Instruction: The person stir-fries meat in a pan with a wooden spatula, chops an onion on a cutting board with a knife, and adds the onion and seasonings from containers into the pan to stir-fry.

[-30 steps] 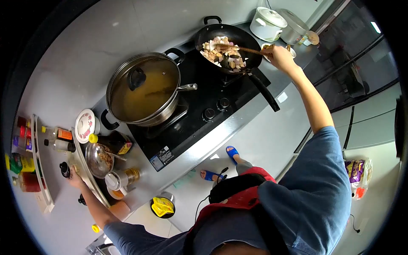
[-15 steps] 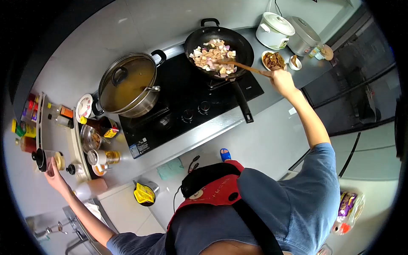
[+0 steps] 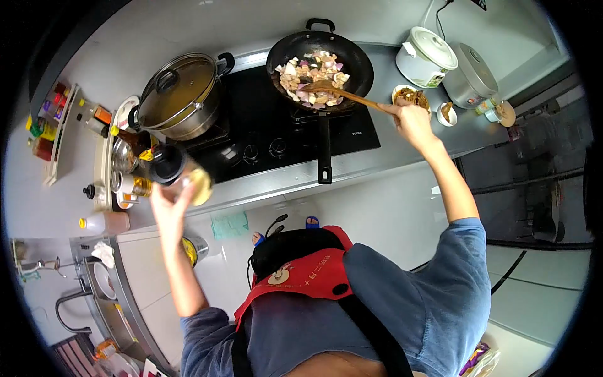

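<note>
My right hand [image 3: 411,122] is closed round the handle of a wooden spatula [image 3: 352,95]. The blade rests among chopped meat and onion pieces [image 3: 311,72] in a black wok [image 3: 358,69] on the hob. In my left hand [image 3: 171,210] is a clear jar [image 3: 182,173] with a black lid and something pale yellow at its other end; it is tilted and blurred by motion, held in front of the hob's left corner. A plate of dark brown food [image 3: 411,95] lies just beyond my right hand.
A lidded steel pot [image 3: 195,122] stands left of the wok on the black hob [image 3: 251,135]. Bottles, a steel bowl [image 3: 124,156] and jars crowd the left counter. A white slow cooker [image 3: 427,56] and a rice cooker [image 3: 471,75] stand at the right.
My left hand has brought the jar from the left shelf side rightwards to the hob's corner. The spatula stays in the wok, its blade now clearer. The view has shifted.
</note>
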Motion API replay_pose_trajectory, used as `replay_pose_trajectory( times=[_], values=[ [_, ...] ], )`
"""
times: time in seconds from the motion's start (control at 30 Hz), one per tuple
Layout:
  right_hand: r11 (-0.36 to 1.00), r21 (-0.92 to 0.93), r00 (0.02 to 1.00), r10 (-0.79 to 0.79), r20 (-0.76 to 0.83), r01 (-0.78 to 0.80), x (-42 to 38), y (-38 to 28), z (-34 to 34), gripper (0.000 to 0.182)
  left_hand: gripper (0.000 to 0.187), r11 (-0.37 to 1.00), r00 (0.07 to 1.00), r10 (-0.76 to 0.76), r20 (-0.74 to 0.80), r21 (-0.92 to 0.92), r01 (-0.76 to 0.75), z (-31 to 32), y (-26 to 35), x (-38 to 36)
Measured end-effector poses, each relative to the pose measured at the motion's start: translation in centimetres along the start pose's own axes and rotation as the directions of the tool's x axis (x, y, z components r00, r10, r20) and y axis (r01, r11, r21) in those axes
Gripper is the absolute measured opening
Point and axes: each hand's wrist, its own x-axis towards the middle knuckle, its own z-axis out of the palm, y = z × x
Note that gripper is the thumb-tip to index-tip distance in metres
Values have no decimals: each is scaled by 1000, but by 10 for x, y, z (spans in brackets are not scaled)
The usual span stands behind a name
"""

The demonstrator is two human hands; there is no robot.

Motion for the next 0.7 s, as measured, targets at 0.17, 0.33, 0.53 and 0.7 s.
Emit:
replay_pose_trajectory(
  times=[0.17, 0.33, 0.53, 0.7],
  values=[
    [996, -57, 997, 67, -32, -68, 17, 36, 41, 39, 43, 997, 997, 46, 68, -66, -41, 67, 3, -4],
    [976, -56, 883, -215, -417, 211, 38, -40, 24, 46, 47, 959, 958, 285, 24, -6, -284, 96, 8, -4],
    [503, 835, 975, -87, -207, 222, 50, -196, -43, 63, 60, 901, 912, 405, 70, 140, -411, 101, 14, -12],
    [437, 871, 975, -104, -198, 224, 51, -211, -50, 32, 63, 865, 884, 446, 136, 185, -465, 91, 15, -14]
  ],
)
